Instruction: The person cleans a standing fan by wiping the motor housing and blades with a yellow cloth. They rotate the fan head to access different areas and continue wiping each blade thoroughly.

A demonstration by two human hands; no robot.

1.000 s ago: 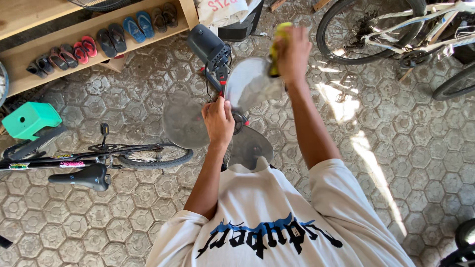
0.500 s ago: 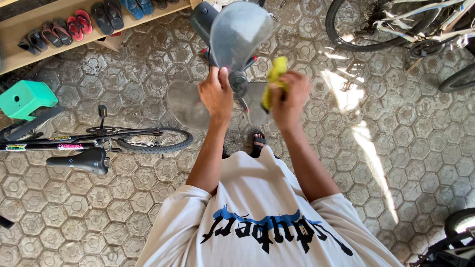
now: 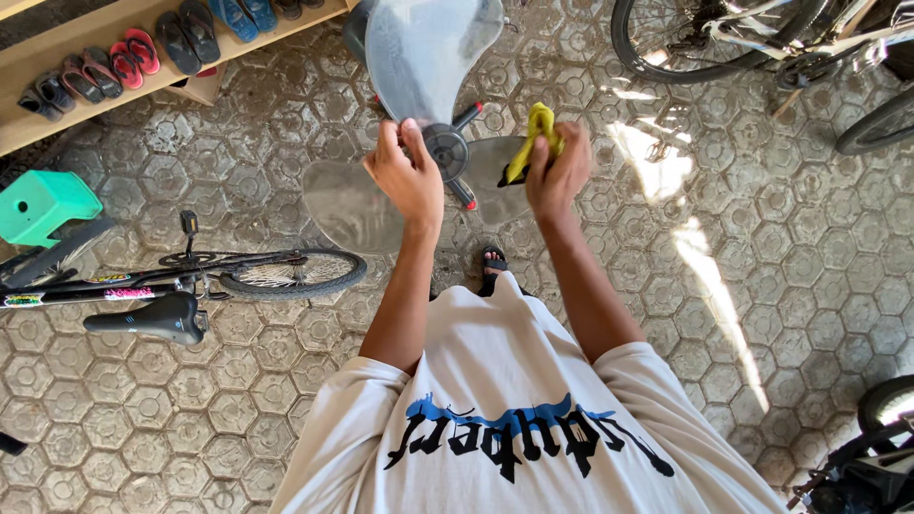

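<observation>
I hold a clear grey three-bladed fan propeller [image 3: 419, 57] out in front of me, above the paved floor. My left hand [image 3: 407, 176] grips it at the dark round hub [image 3: 446, 149], thumb and fingers around the blade roots. My right hand [image 3: 557, 171] is closed on a crumpled yellow cloth [image 3: 533, 138] and presses it against the right-hand blade [image 3: 500, 171]. A third blade [image 3: 347, 205] points down to the left. Behind the propeller, a dark fan body with red fittings [image 3: 466, 195] is partly hidden.
A small bicycle [image 3: 171, 286] lies on the hexagonal pavers at the left, beside a green plastic stool [image 3: 43, 205]. A wooden rack with several sandals [image 3: 143, 48] runs along the top left. Bicycles stand top right [image 3: 762, 38] and bottom right [image 3: 885, 447]. My sandalled foot [image 3: 492, 259] shows below.
The propeller has turned in my left hand, so a different blade now points up. My right hand came down with the yellow cloth from the upper blade to the right-hand blade.
</observation>
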